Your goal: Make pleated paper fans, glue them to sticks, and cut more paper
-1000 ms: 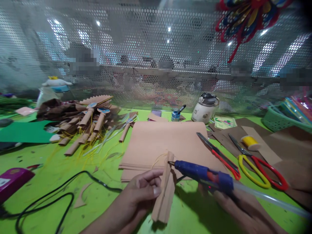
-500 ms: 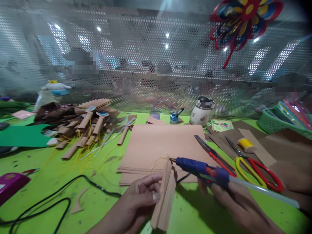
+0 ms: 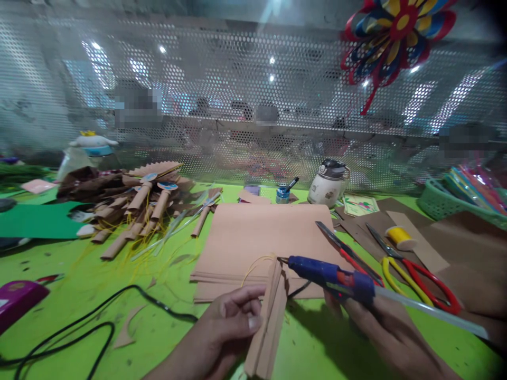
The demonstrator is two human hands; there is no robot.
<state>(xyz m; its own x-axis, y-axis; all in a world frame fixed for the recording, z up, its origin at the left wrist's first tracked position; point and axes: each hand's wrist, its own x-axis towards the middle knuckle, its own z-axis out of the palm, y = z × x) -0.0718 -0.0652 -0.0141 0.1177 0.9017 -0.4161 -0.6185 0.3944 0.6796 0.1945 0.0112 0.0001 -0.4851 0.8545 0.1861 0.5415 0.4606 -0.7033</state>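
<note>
My left hand (image 3: pixel 233 322) is closed around a narrow bundle of folded brown paper (image 3: pixel 269 327), which slants up from the bottom edge. In my right hand (image 3: pixel 376 322) is a blue glue gun (image 3: pixel 332 277) with a long clear glue stick out of its back. The gun's tip is at the top end of the folded paper, where a thin yellow thread (image 3: pixel 253 266) curves off to the left. Behind both hands lies a stack of light brown paper sheets (image 3: pixel 269 227).
Right of the sheets lie a red-handled tool (image 3: pixel 352 256), scissors (image 3: pixel 412 274), a yellow thread spool (image 3: pixel 401 237) and a green basket (image 3: pixel 439 200). Paper rolls (image 3: pixel 138 211) are piled at left. A black cable (image 3: pixel 134 287) crosses the green table, near a purple object (image 3: pixel 19 303).
The folded paper's top has tilted slightly to the right and its folds sit a little wider apart. Both hands keep their hold, and the glue gun has barely shifted.
</note>
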